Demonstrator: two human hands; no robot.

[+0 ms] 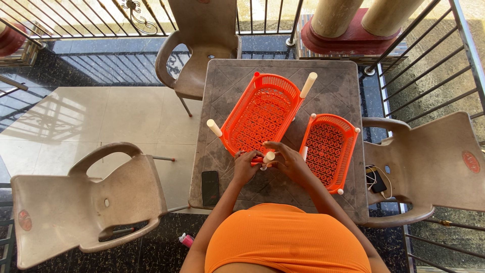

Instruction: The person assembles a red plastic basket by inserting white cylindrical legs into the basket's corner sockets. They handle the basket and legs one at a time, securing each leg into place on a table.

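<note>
The basket (262, 114) that both hands touch is bright orange with a fine lattice of slots, and the pegs (308, 85) at its corners are cream-white. Just to the right of the right hand (288, 161), a second tray (327, 149) is the same orange with a diamond-pattern mesh. Below and left of the left hand (245, 167), a black phone (210, 187) lies on the grey-brown table (333, 86), whose top bears a faint diagonal-line pattern.
</note>
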